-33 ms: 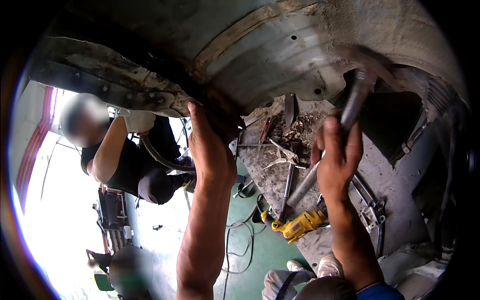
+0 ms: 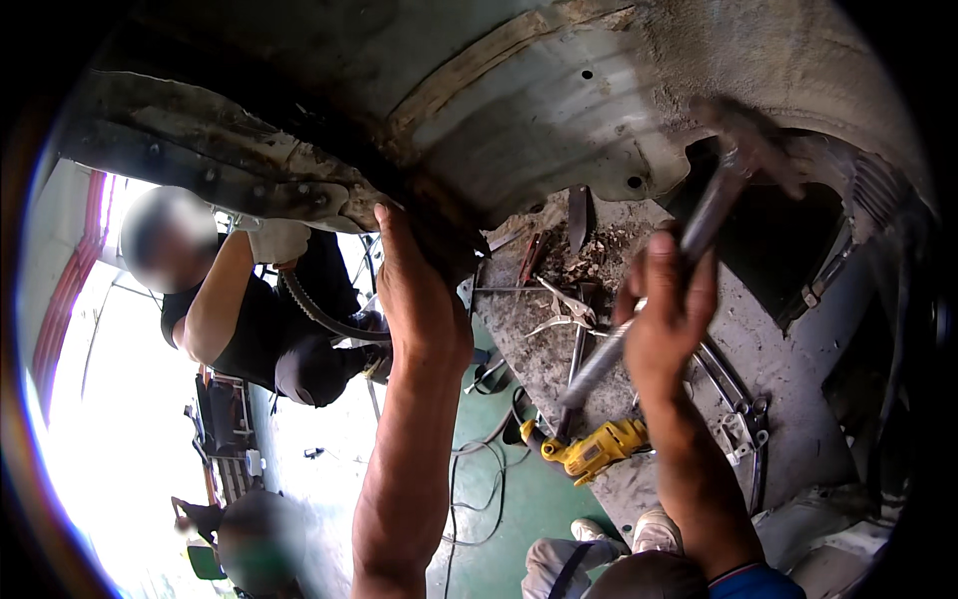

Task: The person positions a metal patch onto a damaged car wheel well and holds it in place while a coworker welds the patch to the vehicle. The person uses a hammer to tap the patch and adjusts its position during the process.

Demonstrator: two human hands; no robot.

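Observation:
My right hand (image 2: 667, 319) is closed around the metal handle of a hammer (image 2: 717, 205), which slants up to the right. Its rusty brown head, smeared by motion, is raised in front of a curved grey car body panel (image 2: 539, 130). Over on the left, my left hand (image 2: 424, 299) reaches up to the panel's rusty lower edge. The thumb presses on a flange (image 2: 349, 205) there, while the other fingers are mostly hidden behind the metal.
A dirty grey platform (image 2: 639, 230) below bears locking pliers (image 2: 569, 304), debris and a yellow power tool (image 2: 599, 449). Cables (image 2: 489, 499) lie on the green floor. Left, a gloved co-worker (image 2: 249, 319) holds a ribbed hose (image 2: 314, 311). Another person (image 2: 254, 544) is lower left.
The hammer has shifted slightly: its head sits a little to the right and its handle end a little left and up. My right hand has moved slightly left. My left hand stays put.

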